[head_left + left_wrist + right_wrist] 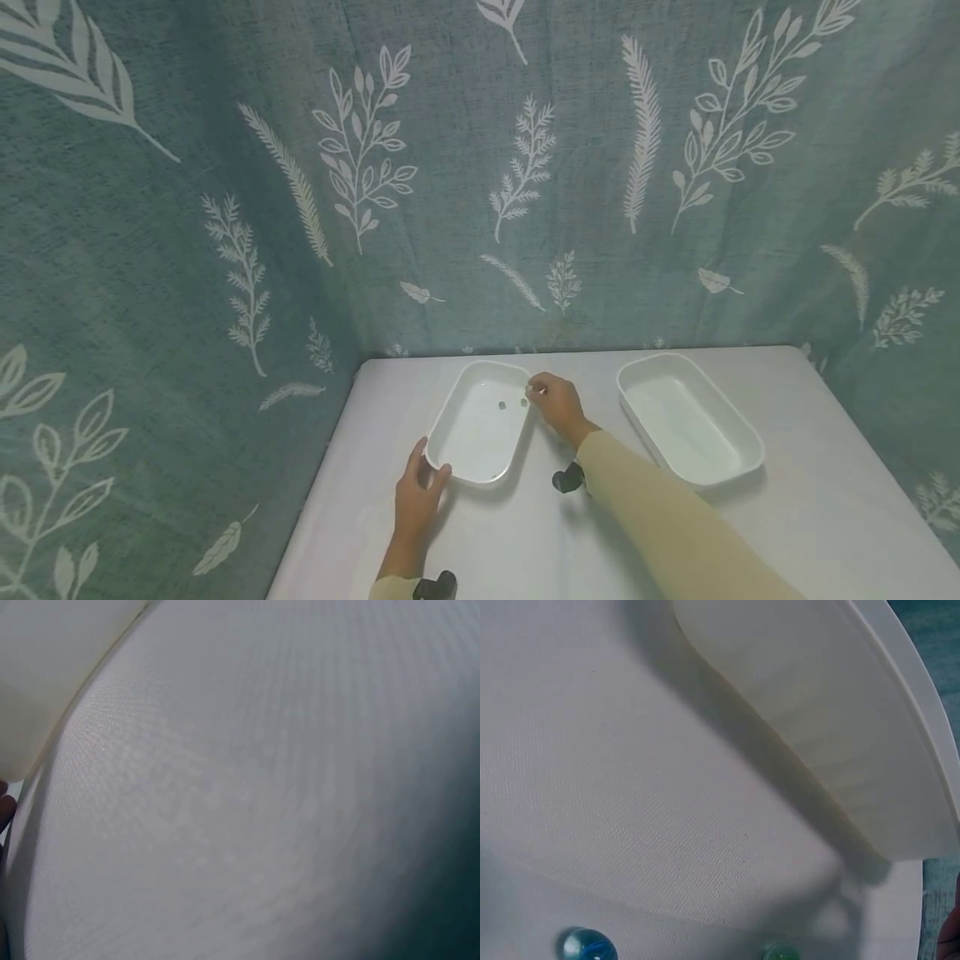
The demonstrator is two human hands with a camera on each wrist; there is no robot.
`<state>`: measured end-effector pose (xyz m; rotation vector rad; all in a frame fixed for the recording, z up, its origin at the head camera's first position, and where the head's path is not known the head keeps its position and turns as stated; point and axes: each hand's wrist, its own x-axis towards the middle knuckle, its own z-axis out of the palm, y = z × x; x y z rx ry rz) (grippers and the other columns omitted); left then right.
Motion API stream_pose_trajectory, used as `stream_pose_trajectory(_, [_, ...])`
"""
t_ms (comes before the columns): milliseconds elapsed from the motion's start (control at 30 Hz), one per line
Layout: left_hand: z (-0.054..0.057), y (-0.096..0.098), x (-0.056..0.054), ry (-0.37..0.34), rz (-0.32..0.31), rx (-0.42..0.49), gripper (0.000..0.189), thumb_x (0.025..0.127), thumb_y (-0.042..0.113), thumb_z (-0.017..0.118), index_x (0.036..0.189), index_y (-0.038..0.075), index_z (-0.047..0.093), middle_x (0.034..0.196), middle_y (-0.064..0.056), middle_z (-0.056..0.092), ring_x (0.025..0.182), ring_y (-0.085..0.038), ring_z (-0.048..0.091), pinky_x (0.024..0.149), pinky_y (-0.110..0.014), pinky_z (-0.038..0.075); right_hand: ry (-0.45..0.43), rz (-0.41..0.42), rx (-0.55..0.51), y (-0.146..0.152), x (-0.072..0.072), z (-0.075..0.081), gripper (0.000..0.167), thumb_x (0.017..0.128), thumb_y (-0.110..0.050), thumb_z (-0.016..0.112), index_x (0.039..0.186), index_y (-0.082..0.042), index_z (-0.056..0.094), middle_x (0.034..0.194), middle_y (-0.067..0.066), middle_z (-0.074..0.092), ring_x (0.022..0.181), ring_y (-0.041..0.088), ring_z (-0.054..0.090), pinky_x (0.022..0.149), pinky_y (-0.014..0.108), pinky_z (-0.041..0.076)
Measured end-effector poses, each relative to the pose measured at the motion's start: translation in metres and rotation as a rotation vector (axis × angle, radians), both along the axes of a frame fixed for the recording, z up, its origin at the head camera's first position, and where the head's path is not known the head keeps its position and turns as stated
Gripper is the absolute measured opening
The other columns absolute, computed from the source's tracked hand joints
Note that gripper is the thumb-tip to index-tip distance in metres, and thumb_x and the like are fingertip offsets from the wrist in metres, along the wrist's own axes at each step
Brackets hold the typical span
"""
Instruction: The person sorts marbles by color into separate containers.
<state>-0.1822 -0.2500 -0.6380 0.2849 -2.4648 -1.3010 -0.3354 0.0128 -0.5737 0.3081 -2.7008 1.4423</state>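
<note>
A white rectangular tray (480, 425) with rounded corners sits left of centre on the white table. My left hand (417, 500) grips its near left corner, thumb at the front rim and fingers along the side. At the far right corner, the curled fingers of my right hand (557, 404) hold the rim. Inside the tray near that hand are two small round marbles, a bluish one (502, 406) and a greenish one (523, 402). The right wrist view shows a blue glass marble (590, 946) and part of a green one (782, 952) at its lower edge.
A second white tray (690, 421) stands to the right, beyond my right forearm. The white table (525, 533) ends at the back and left against a teal curtain (450, 167) with a white leaf print. Each wrist wears a small dark camera (568, 477).
</note>
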Motion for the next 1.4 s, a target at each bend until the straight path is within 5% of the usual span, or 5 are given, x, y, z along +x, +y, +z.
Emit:
stream_pose_trajectory(267, [0.0,0.002,0.0,0.01,0.004,0.002,0.072,0.088,0.042,0.071,0.148,0.019,0.04,0.149,-0.007,0.043,0.139,-0.032,0.034,0.112,-0.058,0.023,-0.044,-0.035,-0.001,0.001,0.004,-0.001,0.022,0.093,-0.017,0.063,0.112,-0.006,0.068,0.101,0.006,0.067,0.092,0.024,0.062,0.085,0.042,0.052])
stream_pose_trajectory(667, [0.0,0.003,-0.001,-0.013,-0.003,-0.017,0.073,0.088,0.048,0.068,0.149,0.019,0.038,0.15,-0.009,0.042,0.139,-0.034,0.034,0.111,-0.06,0.023,0.001,-0.037,0.018,0.023,0.006,-0.014,0.018,0.092,-0.015,0.065,0.108,-0.008,0.069,0.096,0.003,0.068,0.088,0.021,0.061,0.082,0.04,0.052])
stream_pose_trajectory(933, [0.005,0.003,-0.001,-0.039,0.008,-0.022,0.073,0.089,0.044,0.068,0.15,0.019,0.037,0.151,-0.009,0.041,0.139,-0.033,0.033,0.112,-0.06,0.021,-0.099,-0.074,-0.004,0.043,0.02,-0.018,0.022,0.096,-0.024,0.061,0.113,-0.012,0.067,0.106,0.002,0.067,0.099,0.022,0.061,0.09,0.043,0.051])
stream_pose_trajectory(1400, [0.004,0.003,-0.001,-0.054,0.016,-0.025,0.073,0.089,0.044,0.068,0.15,0.02,0.036,0.151,-0.01,0.04,0.14,-0.033,0.032,0.112,-0.059,0.02,-0.119,-0.133,-0.01,0.07,0.046,-0.027,0.027,0.097,-0.03,0.06,0.119,-0.015,0.065,0.117,0.006,0.066,0.112,0.027,0.059,0.095,0.049,0.048])
